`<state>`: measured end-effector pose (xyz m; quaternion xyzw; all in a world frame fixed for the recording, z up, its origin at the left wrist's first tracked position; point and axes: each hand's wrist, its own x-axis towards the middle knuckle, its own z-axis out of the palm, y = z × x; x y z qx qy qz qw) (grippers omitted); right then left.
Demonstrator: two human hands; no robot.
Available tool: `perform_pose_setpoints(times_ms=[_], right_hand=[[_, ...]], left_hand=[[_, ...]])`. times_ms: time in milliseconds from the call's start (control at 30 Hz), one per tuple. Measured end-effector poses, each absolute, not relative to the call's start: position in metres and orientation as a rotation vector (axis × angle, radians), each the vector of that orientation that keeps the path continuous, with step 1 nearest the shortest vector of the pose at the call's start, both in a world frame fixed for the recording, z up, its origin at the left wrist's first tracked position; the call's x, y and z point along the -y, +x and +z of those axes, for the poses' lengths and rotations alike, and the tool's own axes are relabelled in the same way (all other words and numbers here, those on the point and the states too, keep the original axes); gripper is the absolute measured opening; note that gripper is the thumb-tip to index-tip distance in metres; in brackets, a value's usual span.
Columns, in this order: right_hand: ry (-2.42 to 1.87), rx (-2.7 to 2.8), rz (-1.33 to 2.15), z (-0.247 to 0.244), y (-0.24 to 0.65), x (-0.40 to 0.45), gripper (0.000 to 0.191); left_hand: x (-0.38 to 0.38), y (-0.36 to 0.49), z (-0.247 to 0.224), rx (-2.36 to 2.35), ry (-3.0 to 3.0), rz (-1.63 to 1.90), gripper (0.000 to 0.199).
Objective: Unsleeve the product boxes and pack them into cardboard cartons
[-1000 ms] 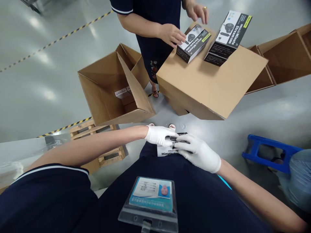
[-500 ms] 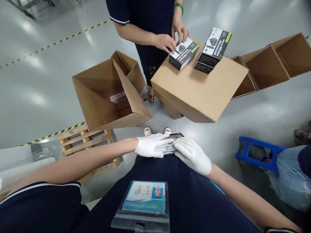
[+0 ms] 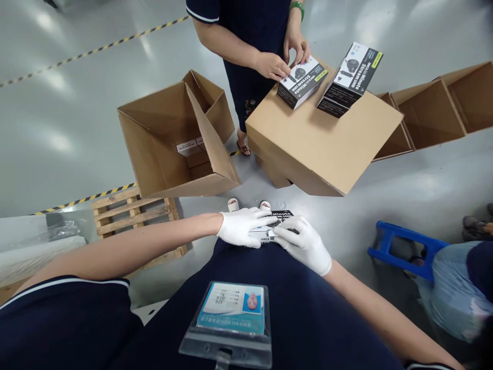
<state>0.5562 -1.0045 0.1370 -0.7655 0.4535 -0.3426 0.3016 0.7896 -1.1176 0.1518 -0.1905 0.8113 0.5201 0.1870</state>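
Note:
A black and white printed box [image 3: 283, 213] lies in front of my waist, partly hidden under my hands; what supports it is hidden. My left hand [image 3: 242, 227], in a white glove, rests on its left part with the fingers stretched out across it. The thumb side of that hand is on the far edge's opposite, nearer side. My right hand [image 3: 302, 244], gloved too, is bent over the box's right part. Its thumb and fingertips pinch a small white tab [image 3: 271, 233], whether a flap or a sticker I cannot tell.
A person [image 3: 246, 46] opposite touches a printed box [image 3: 302, 82] on a large carton [image 3: 323, 139], beside stacked boxes [image 3: 350, 77]. An open carton [image 3: 154, 133] stands left, near a wooden pallet [image 3: 133, 210]. More open cartons [image 3: 431, 113] and a blue stool [image 3: 400, 246] are right.
My right hand has gone from lying flat over the box to a pinch on the small white tab. My left hand stays on the box. The view has shifted slightly.

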Motion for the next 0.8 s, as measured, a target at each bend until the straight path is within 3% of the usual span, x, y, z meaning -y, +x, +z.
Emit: perform_pose_setpoints(times_ms=[400,800], right_hand=[[-2.094,-1.216,-0.759,0.149,0.556,1.015,0.009],[-2.013,-1.217,-0.613,0.158,0.556,1.027,0.023]], left_hand=[[1.118,0.788,0.146,-2.314,-0.505,1.468,0.084],[1.122,0.784,0.148,-2.282,-0.476,1.463,0.086]])
